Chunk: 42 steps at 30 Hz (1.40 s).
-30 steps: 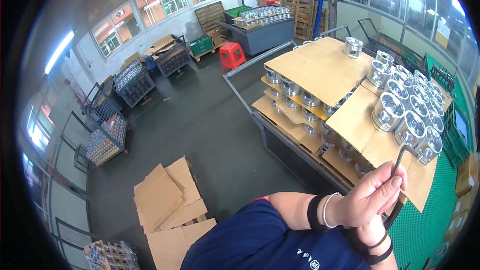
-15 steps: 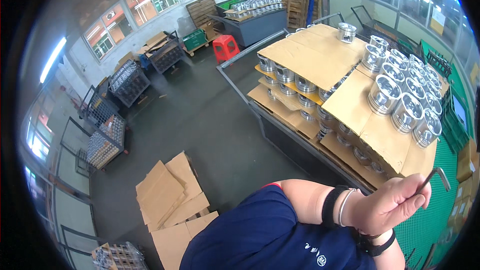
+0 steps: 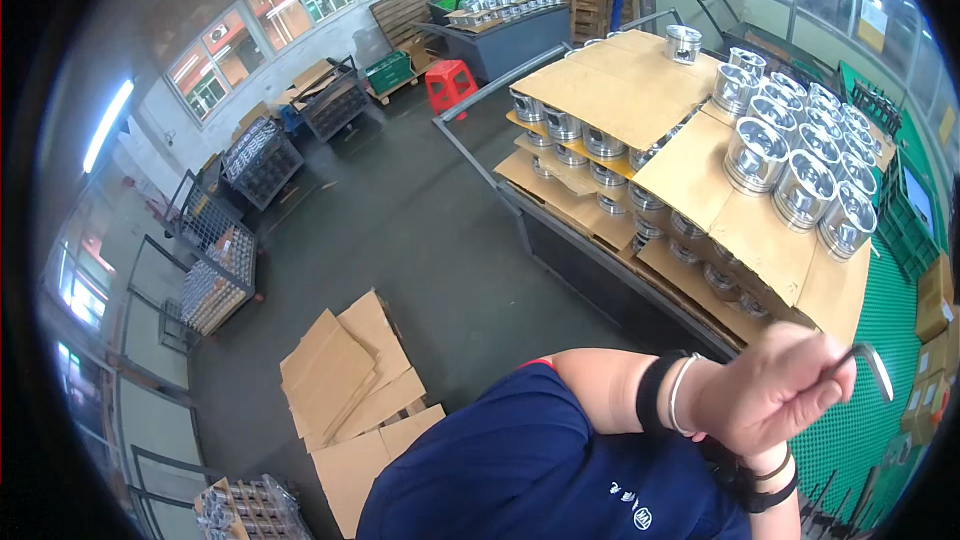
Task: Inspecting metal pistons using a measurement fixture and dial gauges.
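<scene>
My left hand (image 3: 775,385) is closed round a bent metal rod that looks like a hex key (image 3: 877,370); its hooked end sticks out to the right past the thumb. My right hand is mostly hidden behind the left one; only its banded wrist (image 3: 768,490) shows below. Beyond the hands, shiny metal pistons (image 3: 756,155) stand in rows on a cardboard sheet (image 3: 690,165). One lone piston (image 3: 683,44) stands farther back. More layers of pistons and cardboard lie beneath, on a dark metal cart (image 3: 590,290).
Flattened cardboard (image 3: 335,380) lies on the floor at left. A red stool (image 3: 450,86) stands beyond the cart's handle. Several loaded carts line the left wall, one being a mesh cart (image 3: 215,280). Green matting (image 3: 850,440) and cardboard boxes (image 3: 932,340) are at right.
The view has shifted slightly, so the piston stack sits a little higher and farther left. My left hand is slightly higher, and the rod's hooked end is turned differently. The grip remains closed.
</scene>
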{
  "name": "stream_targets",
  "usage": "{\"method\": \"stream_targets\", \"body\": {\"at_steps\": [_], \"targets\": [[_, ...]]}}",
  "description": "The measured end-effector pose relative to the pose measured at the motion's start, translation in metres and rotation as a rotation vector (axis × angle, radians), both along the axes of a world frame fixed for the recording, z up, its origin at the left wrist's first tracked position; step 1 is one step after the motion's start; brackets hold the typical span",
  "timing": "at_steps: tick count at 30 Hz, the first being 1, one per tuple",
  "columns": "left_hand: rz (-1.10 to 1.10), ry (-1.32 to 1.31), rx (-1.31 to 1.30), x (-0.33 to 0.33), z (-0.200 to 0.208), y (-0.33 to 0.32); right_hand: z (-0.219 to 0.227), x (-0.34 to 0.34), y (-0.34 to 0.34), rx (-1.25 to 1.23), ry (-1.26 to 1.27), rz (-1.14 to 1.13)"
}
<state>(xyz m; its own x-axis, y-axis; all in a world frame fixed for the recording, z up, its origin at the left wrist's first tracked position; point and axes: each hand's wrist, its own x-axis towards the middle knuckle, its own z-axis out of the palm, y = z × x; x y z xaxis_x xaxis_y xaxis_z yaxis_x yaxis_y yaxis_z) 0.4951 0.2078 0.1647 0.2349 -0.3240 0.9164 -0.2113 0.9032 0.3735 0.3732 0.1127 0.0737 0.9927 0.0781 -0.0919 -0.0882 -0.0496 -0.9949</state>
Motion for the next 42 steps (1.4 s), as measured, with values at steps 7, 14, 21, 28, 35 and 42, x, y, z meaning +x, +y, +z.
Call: {"method": "stream_targets", "body": {"at_steps": [7, 14, 21, 28, 35, 42], "targets": [[-0.144, 0.270, 0.263, -0.014, 0.006, 0.024, 0.022, -0.022, 0.019, -0.432, -0.062, -0.016], [-0.088, 0.131, 0.374, -0.051, -0.004, -0.012, 0.035, -0.059, 0.017, -0.930, -0.208, -0.149], [-0.179, 0.052, 0.812, -0.071, -0.037, -0.094, 0.075, -0.165, 0.004, -0.817, -0.245, -0.578], [-0.563, -0.281, 1.211, -0.140, -0.121, -0.209, 0.093, -0.299, 0.050, -0.885, 0.095, -1.122], [-0.626, -0.506, 1.169, -0.231, -0.167, -0.335, 0.120, -0.366, 0.116, -0.858, 0.837, -1.714], [-0.715, -0.640, 1.376, -0.284, -0.224, -0.418, 0.139, -0.391, 0.113, -0.683, 1.176, -2.063]]}}
